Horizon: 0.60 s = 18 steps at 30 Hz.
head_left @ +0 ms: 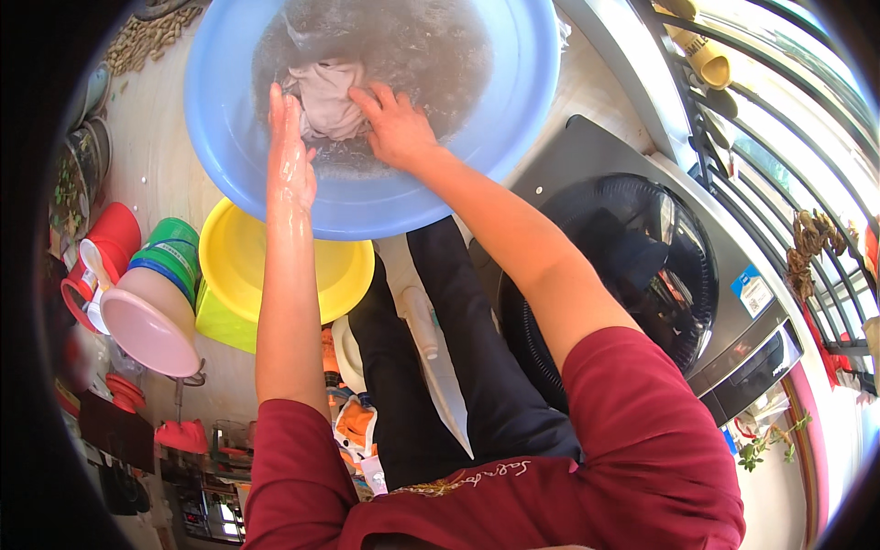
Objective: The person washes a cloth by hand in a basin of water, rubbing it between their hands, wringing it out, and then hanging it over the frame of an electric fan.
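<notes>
A pale pinkish, wet, bunched-up cloth (328, 99) lies in murky grey water (431, 69) inside a large light-blue basin (518, 101). My left hand (291, 151) is wet and held edge-on at the cloth's left side, its fingers stretched out. Whether those fingertips touch the fabric I cannot tell. On the cloth's right side, my right hand (399, 128) reaches in with its fingers apart, the fingertips at the fabric's edge. Neither hand is closed around the cloth.
Below the blue basin stands a yellow basin (243, 275). Left of it are a pink basin (151, 325), a green bucket (174, 247) and a red container (112, 234). A grey washing machine with a dark round lid (632, 275) stands at right, beside a black window railing (779, 128).
</notes>
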Available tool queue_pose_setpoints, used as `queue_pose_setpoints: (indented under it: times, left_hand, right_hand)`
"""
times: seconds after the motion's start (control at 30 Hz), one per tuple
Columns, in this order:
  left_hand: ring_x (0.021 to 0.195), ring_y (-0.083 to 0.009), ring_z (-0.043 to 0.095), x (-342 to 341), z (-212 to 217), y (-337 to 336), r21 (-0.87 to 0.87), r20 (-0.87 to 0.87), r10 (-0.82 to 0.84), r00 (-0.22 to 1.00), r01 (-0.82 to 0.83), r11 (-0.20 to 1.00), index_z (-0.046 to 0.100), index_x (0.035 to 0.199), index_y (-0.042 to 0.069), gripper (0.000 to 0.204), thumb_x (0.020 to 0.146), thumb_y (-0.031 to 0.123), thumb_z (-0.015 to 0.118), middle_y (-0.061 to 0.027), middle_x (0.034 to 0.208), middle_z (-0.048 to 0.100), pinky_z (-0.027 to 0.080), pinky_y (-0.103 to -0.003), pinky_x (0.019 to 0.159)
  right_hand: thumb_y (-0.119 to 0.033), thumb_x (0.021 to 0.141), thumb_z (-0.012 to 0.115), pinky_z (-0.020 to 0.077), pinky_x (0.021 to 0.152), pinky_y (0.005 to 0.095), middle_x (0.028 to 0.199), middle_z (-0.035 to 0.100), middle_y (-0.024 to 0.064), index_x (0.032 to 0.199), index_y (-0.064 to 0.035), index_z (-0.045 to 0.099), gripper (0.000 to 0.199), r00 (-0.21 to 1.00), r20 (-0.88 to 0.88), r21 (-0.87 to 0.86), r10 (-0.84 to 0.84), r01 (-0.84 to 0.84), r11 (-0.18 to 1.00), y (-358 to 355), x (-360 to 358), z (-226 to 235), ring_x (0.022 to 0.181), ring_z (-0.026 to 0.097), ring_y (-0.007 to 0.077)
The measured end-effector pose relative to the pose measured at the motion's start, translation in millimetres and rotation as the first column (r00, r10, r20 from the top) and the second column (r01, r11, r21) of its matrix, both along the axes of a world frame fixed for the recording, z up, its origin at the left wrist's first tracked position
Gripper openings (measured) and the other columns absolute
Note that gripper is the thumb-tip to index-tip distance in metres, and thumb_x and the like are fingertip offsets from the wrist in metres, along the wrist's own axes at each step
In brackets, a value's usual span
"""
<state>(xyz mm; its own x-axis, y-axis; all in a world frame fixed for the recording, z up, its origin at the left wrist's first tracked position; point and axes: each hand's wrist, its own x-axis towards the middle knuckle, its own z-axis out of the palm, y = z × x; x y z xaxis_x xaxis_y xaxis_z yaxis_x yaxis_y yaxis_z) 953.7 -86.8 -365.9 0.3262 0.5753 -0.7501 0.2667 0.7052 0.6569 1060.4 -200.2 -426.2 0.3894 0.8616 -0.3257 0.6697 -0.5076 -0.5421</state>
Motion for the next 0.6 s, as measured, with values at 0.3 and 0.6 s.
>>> queue_pose_setpoints:
  times: [0.3, 0.6]
  left_hand:
    - [0.113, -0.0290, 0.052, -20.3, -22.2, 16.6, -0.402, 0.139, 0.307, 0.942, -0.229, 0.886, 0.043, 0.129, 0.008, 0.055, 0.088, 0.041, 0.056, -0.0129, 0.125, 0.050, 0.046, -0.042, 0.093]
    - [0.094, -0.0216, 0.057, -12.3, 0.6, -14.0, -0.198, 0.623, 0.303, 0.722, -0.229, 0.953, 0.051, 0.114, 0.003, 0.034, 0.089, 0.027, 0.051, -0.0096, 0.105, 0.057, 0.049, -0.034, 0.081]
  right_hand:
    - [-0.015, 0.073, 0.056, 0.0482, 0.070, 0.0386, 0.089, 0.051, 0.0126, 0.100, -0.0134, 0.063, 0.029, 0.779, -0.620, 0.323, -0.093, 0.361, 0.875, 24.3, -51.9, 120.8, 0.079, 0.056, 0.0296]
    - [-0.031, 0.063, 0.075, 0.0467, 0.057, 0.0375, 0.078, 0.049, 0.0075, 0.091, -0.0154, 0.062, 0.034, 0.939, -0.293, 0.499, -0.180, 0.311, 0.809, 32.8, -54.2, 124.1, 0.068, 0.055, 0.0264]
